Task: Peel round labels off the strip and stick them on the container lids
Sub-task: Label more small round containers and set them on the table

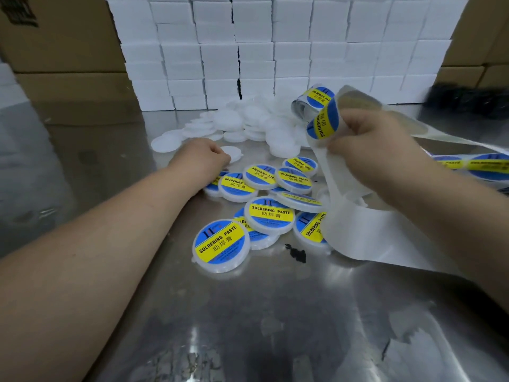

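Okay, steel table (248, 312) under everything, wall of white foam boxes (275, 37) along its far edge. Strip (358, 235) is the next biggest thing: it comes off the roll (314, 99) at the back, loops up through my right hand (369, 139), then the bare liner hangs down and trails toward me and out to the right, so its long axis runs roughly far-to-near. Pile of blank lids (248, 119) sits at the foot of the boxes, centre-back. Labelled lids (220, 244) lie heaped nearer me, between my two forearms, some overlapping. Right hand is raised off the table, fingers curled, clamped on the strip. Left hand (201, 158) is low, at the near-left edge of the blank pile, fingers curled onto one blank lid (232, 154); tips hidden, so I cannot tell whether it is gripped or just touched. Label (322, 125) stands curved at my right fingertips, up and left of the knuckles, seemingly part-lifted off the liner. Key relation: that blank lid lies left of and below the label, well apart from it, under the left hand. My guess: the two have to meet, with left nearer the lid and right nearer the label.
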A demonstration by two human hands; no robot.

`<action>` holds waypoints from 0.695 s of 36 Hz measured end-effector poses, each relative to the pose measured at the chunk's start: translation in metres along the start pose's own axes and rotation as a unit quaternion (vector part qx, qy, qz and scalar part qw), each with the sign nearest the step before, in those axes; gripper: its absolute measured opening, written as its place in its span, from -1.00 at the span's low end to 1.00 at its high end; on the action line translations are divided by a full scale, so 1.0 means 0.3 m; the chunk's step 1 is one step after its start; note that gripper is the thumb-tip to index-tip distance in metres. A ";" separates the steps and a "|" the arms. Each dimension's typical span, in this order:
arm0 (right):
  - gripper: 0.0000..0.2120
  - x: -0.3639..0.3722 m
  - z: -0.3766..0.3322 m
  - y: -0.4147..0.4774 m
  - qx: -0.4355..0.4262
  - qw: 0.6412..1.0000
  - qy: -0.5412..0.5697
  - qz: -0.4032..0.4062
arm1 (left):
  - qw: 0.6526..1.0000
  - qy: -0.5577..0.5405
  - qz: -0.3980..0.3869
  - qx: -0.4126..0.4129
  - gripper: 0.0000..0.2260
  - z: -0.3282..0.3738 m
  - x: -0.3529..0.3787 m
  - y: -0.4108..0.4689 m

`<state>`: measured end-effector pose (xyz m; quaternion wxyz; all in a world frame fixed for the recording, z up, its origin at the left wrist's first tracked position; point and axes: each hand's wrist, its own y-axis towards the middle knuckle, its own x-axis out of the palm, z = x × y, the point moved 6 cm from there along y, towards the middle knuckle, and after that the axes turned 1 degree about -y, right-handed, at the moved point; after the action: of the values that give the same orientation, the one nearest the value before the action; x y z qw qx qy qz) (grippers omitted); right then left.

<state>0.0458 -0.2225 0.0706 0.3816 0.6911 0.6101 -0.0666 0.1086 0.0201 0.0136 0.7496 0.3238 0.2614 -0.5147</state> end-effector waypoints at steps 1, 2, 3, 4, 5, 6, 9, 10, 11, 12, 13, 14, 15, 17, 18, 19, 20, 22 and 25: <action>-0.85 0.004 0.002 0.000 0.002 1.000 0.000 -0.002 | 1.000 0.004 0.006 -0.004 -0.85 -0.005 -0.002 0.001; -0.86 0.007 0.004 0.001 0.002 1.000 -0.001 -0.003 | 1.000 0.005 0.013 -0.006 -0.87 -0.007 -0.005 0.003; -0.84 0.009 0.005 0.001 -0.001 1.000 -0.003 -0.005 | 1.000 0.003 0.021 -0.008 -0.88 -0.008 -0.010 0.004; -0.82 0.009 0.006 0.000 -0.003 1.000 -0.007 -0.006 | 1.000 -0.001 0.028 -0.010 -0.85 -0.010 -0.014 0.005; -0.80 0.009 0.006 0.000 -0.006 1.000 -0.013 -0.007 | 1.000 -0.003 0.028 -0.011 -0.76 -0.011 -0.015 0.006; -0.79 0.008 0.005 0.000 -0.011 1.000 -0.024 -0.008 | 1.000 0.000 0.020 -0.012 -0.67 -0.011 -0.014 0.005; -0.78 0.007 -0.003 -0.003 -0.022 0.998 -0.063 -0.010 | 0.999 0.016 -0.032 0.004 -0.66 0.004 0.013 -0.001; -0.78 0.007 -0.006 -0.004 -0.023 0.997 -0.073 -0.011 | 0.999 0.014 -0.048 0.009 -0.71 0.011 0.022 -0.005; -0.77 0.008 -0.008 -0.005 -0.026 0.996 -0.081 -0.013 | 0.998 0.010 -0.057 0.010 -0.75 0.015 0.027 -0.008; -0.77 0.010 -0.010 -0.007 -0.028 0.996 -0.086 -0.014 | 0.998 0.005 -0.057 0.009 -0.78 0.016 0.028 -0.009; -0.76 0.011 -0.011 -0.007 -0.030 0.995 -0.089 -0.014 | 0.999 0.002 -0.049 0.006 -0.81 0.012 0.024 -0.005; -0.76 0.011 -0.013 -0.008 -0.032 0.995 -0.090 -0.013 | 0.999 -0.001 -0.037 0.003 -0.86 0.006 0.019 0.000; -0.76 0.011 -0.014 -0.009 -0.036 0.995 -0.089 -0.011 | 1.000 -0.007 -0.023 -0.005 -0.87 -0.003 0.012 0.006; -0.76 0.010 -0.016 -0.009 -0.040 0.996 -0.076 -0.008 | 1.000 -0.020 -0.004 -0.021 -0.80 -0.018 0.004 0.017; -0.78 0.009 -0.017 -0.010 -0.039 0.997 -0.066 -0.009 | 0.999 -0.019 -0.001 -0.028 -0.78 -0.024 0.005 0.020; -0.80 0.007 -0.021 -0.013 -0.039 0.998 -0.054 -0.009 | 0.999 -0.016 -0.001 -0.035 -0.77 -0.028 0.007 0.021; -0.84 0.005 -0.025 -0.015 -0.041 0.998 -0.044 -0.006 | 0.999 -0.014 -0.002 -0.040 -0.77 -0.032 0.009 0.024; -0.86 0.001 -0.033 -0.017 -0.053 0.998 -0.041 0.005 | 0.999 -0.019 0.000 -0.045 -0.80 -0.035 0.009 0.027; -0.84 0.002 -0.037 -0.017 -0.064 0.997 -0.047 0.016 | 0.999 -0.016 -0.004 -0.051 -0.56 -0.037 0.008 0.027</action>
<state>0.0373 -0.2156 0.0758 0.4544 0.6710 0.5833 -0.0540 0.1163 0.0292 0.0064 0.7669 0.2762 0.2766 -0.5089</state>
